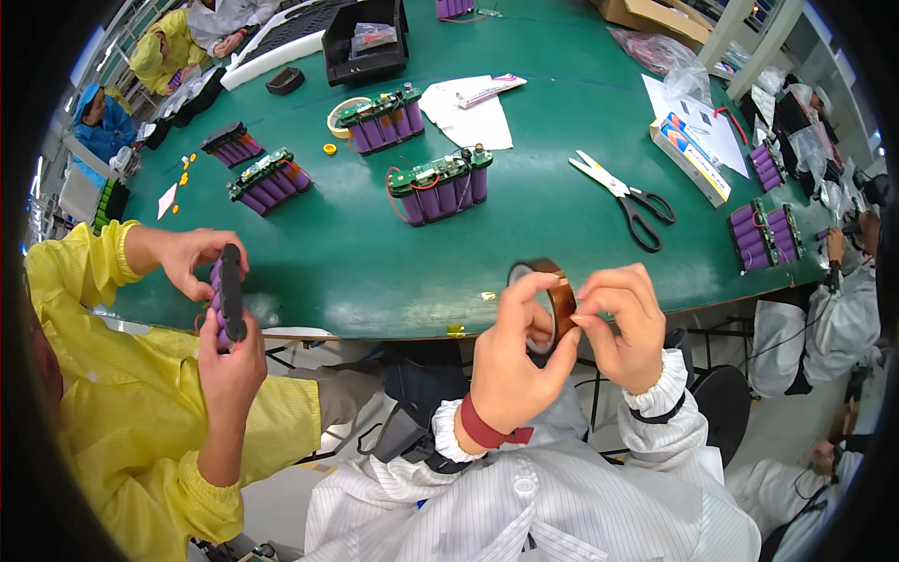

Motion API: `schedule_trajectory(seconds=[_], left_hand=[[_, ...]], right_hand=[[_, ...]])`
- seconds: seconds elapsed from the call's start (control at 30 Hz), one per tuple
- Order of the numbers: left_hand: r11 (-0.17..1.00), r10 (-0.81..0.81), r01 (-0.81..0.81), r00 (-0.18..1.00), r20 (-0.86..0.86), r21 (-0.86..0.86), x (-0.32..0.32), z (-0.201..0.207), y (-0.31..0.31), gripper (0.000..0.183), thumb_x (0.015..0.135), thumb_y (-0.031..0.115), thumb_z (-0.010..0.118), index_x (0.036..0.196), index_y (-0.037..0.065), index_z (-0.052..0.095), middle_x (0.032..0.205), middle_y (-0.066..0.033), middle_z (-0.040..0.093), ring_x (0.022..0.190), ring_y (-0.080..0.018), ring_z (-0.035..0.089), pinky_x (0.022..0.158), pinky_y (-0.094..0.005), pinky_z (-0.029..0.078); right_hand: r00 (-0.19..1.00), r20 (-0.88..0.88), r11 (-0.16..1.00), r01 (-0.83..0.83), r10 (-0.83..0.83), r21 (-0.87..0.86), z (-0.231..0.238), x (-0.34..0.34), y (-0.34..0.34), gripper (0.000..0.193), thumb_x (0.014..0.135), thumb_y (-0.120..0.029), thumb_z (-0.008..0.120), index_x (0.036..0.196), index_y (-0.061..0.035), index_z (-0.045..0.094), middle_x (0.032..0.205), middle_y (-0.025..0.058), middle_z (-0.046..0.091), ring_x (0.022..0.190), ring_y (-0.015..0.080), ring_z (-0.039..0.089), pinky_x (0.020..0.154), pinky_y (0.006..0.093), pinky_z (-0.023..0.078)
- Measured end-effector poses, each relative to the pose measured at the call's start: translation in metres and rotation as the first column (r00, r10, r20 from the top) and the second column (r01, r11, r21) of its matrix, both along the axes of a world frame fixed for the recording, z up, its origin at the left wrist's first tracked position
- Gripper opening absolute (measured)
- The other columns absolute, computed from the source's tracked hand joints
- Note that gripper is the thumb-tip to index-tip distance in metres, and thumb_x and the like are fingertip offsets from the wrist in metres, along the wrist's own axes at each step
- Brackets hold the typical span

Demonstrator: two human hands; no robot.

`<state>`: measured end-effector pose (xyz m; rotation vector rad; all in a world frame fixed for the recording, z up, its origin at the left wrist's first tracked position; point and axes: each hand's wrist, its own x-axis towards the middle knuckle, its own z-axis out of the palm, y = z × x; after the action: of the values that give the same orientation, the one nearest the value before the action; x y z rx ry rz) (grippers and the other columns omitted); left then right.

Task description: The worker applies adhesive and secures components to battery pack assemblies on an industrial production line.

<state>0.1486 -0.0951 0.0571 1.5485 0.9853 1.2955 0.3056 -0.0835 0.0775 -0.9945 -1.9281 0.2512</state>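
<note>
A roll of amber tape (562,302) is upright in my left hand (513,363), just over the near edge of the table. The left fingers wrap round the roll, some of them through its core. My right hand (622,323) is closed in a pinch at the roll's right side, thumb and forefinger at the tape. Whether a loose tape end lies between them is too small to see. Beyond the roll stand a purple battery pack (440,190) with a green circuit board on top and a pair of black-handled scissors (626,199).
More battery packs (384,122) stand on the green table (534,225), with others at left and right. A white cloth (482,122), a long box (690,159) and a black bin (367,42) lie farther off. At left a co-worker in a yellow sleeve (80,267) holds a battery pack (228,298).
</note>
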Motion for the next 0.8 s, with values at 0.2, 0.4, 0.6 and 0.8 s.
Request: schedule_trajectory(seconds=[0.2, 0.4, 0.6, 0.8], left_hand=[[0.803, -0.23, 0.393, 0.898, 0.375, -0.448, 0.016, -0.026, -0.027, 0.044, 0.089, -0.001, 0.062, 0.126, 0.002, 0.039, 0.081, -0.0031, 0.058, 0.067, -0.0096, 0.06, 0.062, -0.0221, 0.047], [0.421, -0.146, 0.556, 0.821, 0.552, -0.717, 0.035, -0.072, -0.047, 0.047, 0.091, 0.014, 0.066, 0.128, 0.007, 0.038, 0.086, -0.0039, 0.064, 0.077, -0.018, 0.069, 0.067, -0.0241, 0.05], [0.469, -0.065, 0.435, 0.885, 0.461, -0.768, 0.048, -0.085, -0.041, 0.045, 0.09, 0.015, 0.066, 0.122, 0.001, 0.037, 0.088, -0.0074, 0.064, 0.074, -0.021, 0.069, 0.064, -0.0297, 0.054], [0.443, 0.045, 0.453, 0.851, 0.524, -0.774, 0.055, -0.076, -0.033, 0.044, 0.09, 0.014, 0.064, 0.12, -0.001, 0.035, 0.093, -0.0108, 0.063, 0.073, -0.0238, 0.069, 0.066, -0.0331, 0.057]], right_hand=[[0.996, 0.008, 0.962, 0.088, -0.089, -0.259, -0.011, 0.02, -0.028, 0.013, 0.077, -0.002, 0.069, 0.085, -0.0032, 0.059, 0.091, 0.0095, 0.062, 0.081, 0.0271, 0.055, 0.073, 0.0342, 0.044], [0.964, 0.183, 0.903, 0.249, -0.195, -0.351, -0.054, 0.039, -0.045, 0.012, 0.078, -0.003, 0.068, 0.085, -0.0029, 0.058, 0.091, 0.0088, 0.062, 0.089, 0.0292, 0.055, 0.077, 0.0368, 0.045], [0.939, 0.187, 0.903, 0.333, -0.289, -0.272, -0.057, 0.035, -0.032, 0.011, 0.078, -0.004, 0.068, 0.084, -0.0027, 0.058, 0.09, 0.0097, 0.062, 0.085, 0.0304, 0.054, 0.075, 0.0381, 0.044], [0.959, 0.198, 0.9, 0.262, -0.203, -0.349, -0.053, 0.041, -0.011, 0.011, 0.079, -0.005, 0.067, 0.084, -0.0027, 0.058, 0.088, 0.0107, 0.062, 0.086, 0.0325, 0.054, 0.076, 0.0392, 0.044]])
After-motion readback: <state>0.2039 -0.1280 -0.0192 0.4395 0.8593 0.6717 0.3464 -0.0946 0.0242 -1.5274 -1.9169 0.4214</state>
